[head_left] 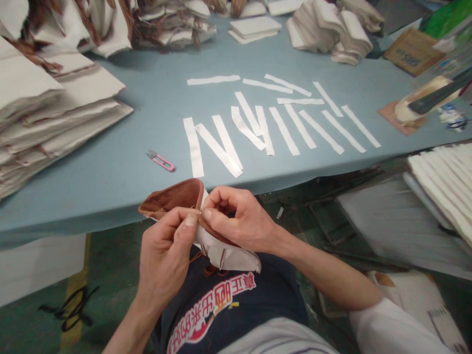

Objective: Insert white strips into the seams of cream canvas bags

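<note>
A brown and white piece of material is held up at the table's front edge, its brown side folded open at the left and a white part hanging down below the hands. My left hand pinches its edge between thumb and fingers. Close against it, my right hand pinches the same edge, the fingertips of both hands nearly touching. Anything small between the fingertips is too tiny to make out. Pink thread snips lie on the table beyond my left hand.
White strips are spread over the blue-covered table. Stacked white and brown pieces stand at the left, with more piles along the back. A cardboard box and a brush-like tool are at the right.
</note>
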